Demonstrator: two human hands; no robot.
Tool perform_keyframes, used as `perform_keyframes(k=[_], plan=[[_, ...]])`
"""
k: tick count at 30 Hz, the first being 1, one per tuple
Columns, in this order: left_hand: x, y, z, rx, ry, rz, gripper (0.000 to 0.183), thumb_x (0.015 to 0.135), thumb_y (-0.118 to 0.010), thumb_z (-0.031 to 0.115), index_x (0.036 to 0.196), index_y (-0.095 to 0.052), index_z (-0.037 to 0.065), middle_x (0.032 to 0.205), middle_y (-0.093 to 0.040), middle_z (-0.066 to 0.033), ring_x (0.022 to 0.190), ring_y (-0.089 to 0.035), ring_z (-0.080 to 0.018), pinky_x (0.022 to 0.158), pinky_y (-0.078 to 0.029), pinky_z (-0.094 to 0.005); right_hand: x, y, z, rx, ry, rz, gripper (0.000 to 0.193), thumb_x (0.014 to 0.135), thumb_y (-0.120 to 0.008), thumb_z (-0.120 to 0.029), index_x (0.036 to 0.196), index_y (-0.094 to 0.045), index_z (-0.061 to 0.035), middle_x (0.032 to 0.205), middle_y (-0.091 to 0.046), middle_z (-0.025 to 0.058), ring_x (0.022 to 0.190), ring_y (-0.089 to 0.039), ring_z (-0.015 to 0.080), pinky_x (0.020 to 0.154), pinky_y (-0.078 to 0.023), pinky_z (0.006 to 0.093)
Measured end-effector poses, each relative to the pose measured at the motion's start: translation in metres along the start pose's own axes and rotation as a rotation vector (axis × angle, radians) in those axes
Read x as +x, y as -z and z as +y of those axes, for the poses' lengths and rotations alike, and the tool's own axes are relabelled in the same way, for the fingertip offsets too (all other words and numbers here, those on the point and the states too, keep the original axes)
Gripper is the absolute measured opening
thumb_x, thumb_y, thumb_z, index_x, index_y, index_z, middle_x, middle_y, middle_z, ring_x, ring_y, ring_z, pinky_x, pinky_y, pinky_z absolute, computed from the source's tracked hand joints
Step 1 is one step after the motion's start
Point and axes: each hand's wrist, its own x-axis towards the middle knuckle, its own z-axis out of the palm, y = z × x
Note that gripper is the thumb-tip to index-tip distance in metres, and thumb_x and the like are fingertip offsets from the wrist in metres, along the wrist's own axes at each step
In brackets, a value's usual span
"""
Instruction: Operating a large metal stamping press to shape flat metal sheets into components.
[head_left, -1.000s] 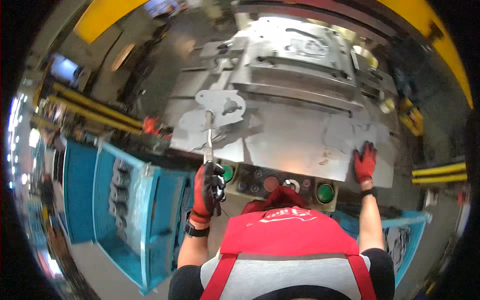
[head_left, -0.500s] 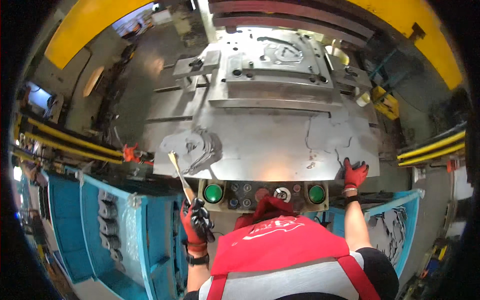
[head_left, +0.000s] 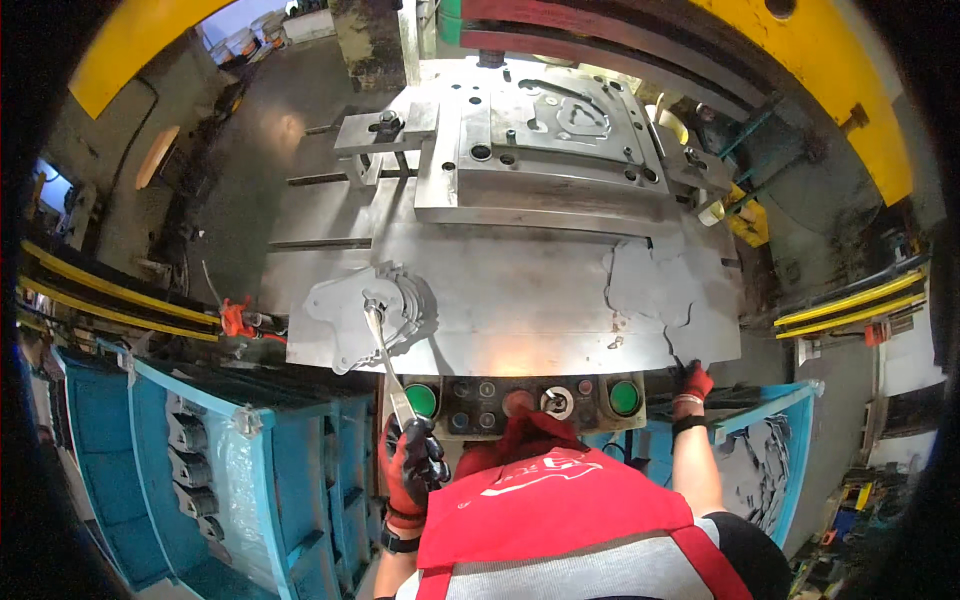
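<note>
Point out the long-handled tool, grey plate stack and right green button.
Long-handled tool (head_left: 394, 377): head view, on its shaft.
Grey plate stack (head_left: 345, 312): head view, on the top plate's face.
Right green button (head_left: 624, 398): head view, centre of its cap.

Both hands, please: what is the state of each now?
Left hand: closed, holding a long tool.
Right hand: by the table; open or closed cannot be told.

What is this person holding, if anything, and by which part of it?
The left hand holds a long, thin tool by its near end. The right hand is at the table's front edge; whether it grips anything cannot be told.
</note>
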Motion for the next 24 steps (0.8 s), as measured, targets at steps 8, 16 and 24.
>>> perform_keyframes(k=[8,16,24], plan=[[0.0,0.016,-0.002,0.012,-0.068,0.038,0.036,0.09,-0.045,0.025,0.121,-0.041,0.007,0.08,-0.055,-0.0062,0.056,-0.051,-0.0105,0.037,-0.042,-0.0227,-0.05,0.018,-0.091,-0.305,0.464,0.071,0.04,0.076,-0.061,-0.006,0.113,-0.051,0.005,0.099,-0.059,0.0117,0.084,-0.055,0.0211,0.075,-0.045,0.0327],[0.01,0.013,-0.005,0.106,-0.099,-0.023,0.036,0.093,-0.04,0.026,0.122,-0.038,0.007,0.081,-0.056,-0.0083,0.056,-0.052,-0.0114,0.037,-0.041,-0.0223,-0.156,-0.067,-0.29,0.221,0.421,-0.562,0.036,0.088,-0.049,-0.012,0.122,-0.043,-0.0036,0.109,-0.054,0.0066,0.09,-0.057,0.0154,0.059,-0.053,0.028],[-0.004,0.002,-0.003,0.056,-0.062,0.065,0.034,0.091,-0.042,0.034,0.114,-0.04,0.01,0.072,-0.052,-0.0062,0.048,-0.048,-0.0115,0.035,-0.039,-0.0233,-0.123,-0.214,-0.343,0.126,0.96,-0.703,0.024,0.079,-0.055,-0.006,0.102,-0.057,0.0003,0.094,-0.059,0.0144,0.084,-0.06,0.0237,0.068,-0.053,0.0334]])
